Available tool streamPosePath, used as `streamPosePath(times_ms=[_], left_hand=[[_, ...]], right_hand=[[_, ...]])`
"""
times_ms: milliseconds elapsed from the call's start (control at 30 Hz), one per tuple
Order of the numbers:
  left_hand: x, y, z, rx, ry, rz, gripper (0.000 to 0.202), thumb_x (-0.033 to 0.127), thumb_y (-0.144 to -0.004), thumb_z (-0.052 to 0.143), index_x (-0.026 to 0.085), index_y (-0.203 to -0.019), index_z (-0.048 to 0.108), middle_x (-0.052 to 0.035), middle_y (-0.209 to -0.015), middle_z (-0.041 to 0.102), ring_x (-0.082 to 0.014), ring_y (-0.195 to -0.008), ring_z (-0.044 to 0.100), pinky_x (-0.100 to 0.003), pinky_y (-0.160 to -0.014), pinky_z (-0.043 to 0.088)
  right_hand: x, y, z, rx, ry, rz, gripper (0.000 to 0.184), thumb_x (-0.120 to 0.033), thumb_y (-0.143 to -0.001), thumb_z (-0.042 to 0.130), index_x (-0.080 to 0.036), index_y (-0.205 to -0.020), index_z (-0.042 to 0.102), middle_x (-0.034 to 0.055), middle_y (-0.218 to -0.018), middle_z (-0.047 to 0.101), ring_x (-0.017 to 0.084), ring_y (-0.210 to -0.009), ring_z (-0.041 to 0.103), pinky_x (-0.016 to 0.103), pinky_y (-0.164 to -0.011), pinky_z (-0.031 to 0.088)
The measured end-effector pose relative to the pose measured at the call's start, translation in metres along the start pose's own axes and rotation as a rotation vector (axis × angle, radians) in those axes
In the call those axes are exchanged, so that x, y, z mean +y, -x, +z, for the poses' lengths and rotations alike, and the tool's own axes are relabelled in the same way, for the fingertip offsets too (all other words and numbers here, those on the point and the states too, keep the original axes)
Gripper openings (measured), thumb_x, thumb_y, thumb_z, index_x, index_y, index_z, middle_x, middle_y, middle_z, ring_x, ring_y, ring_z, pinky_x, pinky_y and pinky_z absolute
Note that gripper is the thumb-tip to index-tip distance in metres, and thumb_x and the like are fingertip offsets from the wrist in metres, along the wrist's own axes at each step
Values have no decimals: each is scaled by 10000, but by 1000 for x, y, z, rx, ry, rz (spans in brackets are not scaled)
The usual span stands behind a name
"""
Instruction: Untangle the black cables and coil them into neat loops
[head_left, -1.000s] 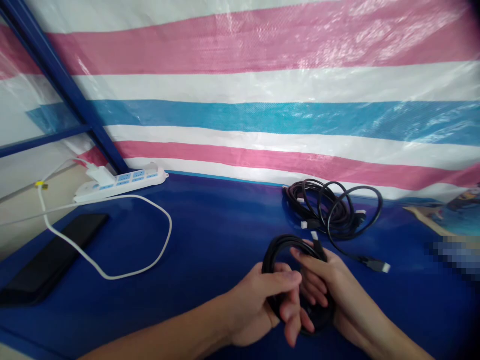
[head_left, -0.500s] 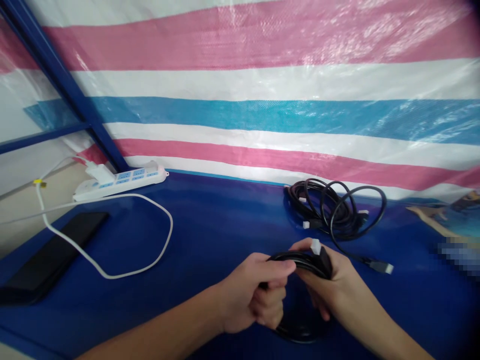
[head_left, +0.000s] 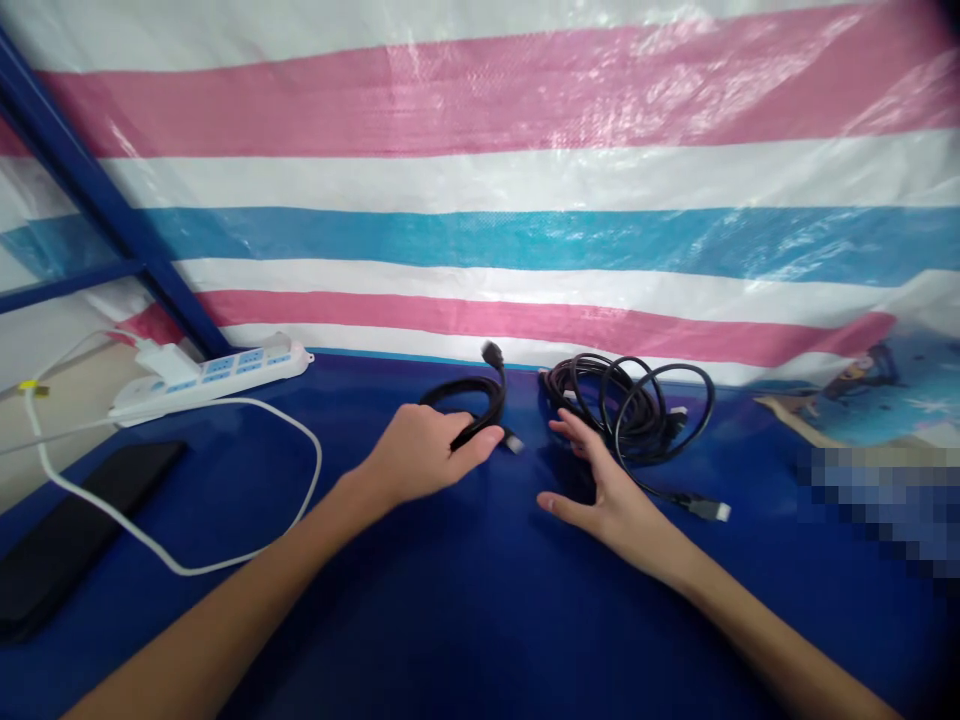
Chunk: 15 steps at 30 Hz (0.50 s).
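A coiled black cable (head_left: 491, 400) is gripped in my left hand (head_left: 431, 448), low over the blue surface near its back edge. One of its plugs sticks up behind the coil, and another with a pale tip points right. My right hand (head_left: 604, 490) holds nothing, its thumb and fingers spread apart. Close behind its fingertips lies a heap of looped black cables (head_left: 637, 405). From that heap one plug with a white end (head_left: 705, 507) reaches forward, to the right of my right hand.
At the back left lies a white power strip (head_left: 217, 380) with a charger plugged in. Its white cord (head_left: 315, 460) loops over the blue tabletop (head_left: 465, 620). A flat black object (head_left: 82, 530) rests at left. Striped sheeting (head_left: 525, 240) hangs behind; a picture-printed item (head_left: 885, 400) is at right.
The coiled cable was between both hands near the front. My left hand has carried it back and left, while my right hand has let go and opened.
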<state>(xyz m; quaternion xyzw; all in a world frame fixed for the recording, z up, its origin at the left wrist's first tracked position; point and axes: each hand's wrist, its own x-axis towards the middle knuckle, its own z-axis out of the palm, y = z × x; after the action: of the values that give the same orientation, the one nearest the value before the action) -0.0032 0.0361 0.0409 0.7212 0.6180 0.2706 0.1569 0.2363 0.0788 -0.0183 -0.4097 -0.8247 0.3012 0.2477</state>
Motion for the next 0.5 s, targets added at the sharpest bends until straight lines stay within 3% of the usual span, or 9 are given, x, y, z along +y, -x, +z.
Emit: streamPosePath(times_ms=[233, 333, 500], left_hand=[[-78, -30, 9, 35, -389, -34, 478, 549, -846, 410, 167, -571, 492, -39, -499, 456, -163, -537, 474, -269, -582, 254], [-92, -32, 8, -5, -467, -1, 541, 597, -869, 349, 159, -615, 541, -70, -591, 538, -183, -609, 533, -277, -610, 325], [-94, -33, 8, -7, -542, 80, 504, 548, -906, 317, 141, -802, 594, -133, -937, 593, -248, -920, 545, -330, -789, 397]], right_hand=[[-7, 6, 4, -119, 260, -108, 548, -413, -920, 442, -249, -1434, 343, 94, -1500, 304, 252, -1403, 275, 505, -1132, 297], [-6, 6, 4, -114, 328, -145, 481, -403, -932, 416, -226, -1379, 428, 118, -1470, 349, 263, -1370, 335, 510, -1098, 347], [-5, 5, 5, -99, 390, -212, 405, -358, -940, 407, -215, -1307, 503, 125, -1421, 411, 259, -1335, 388, 497, -1069, 387]])
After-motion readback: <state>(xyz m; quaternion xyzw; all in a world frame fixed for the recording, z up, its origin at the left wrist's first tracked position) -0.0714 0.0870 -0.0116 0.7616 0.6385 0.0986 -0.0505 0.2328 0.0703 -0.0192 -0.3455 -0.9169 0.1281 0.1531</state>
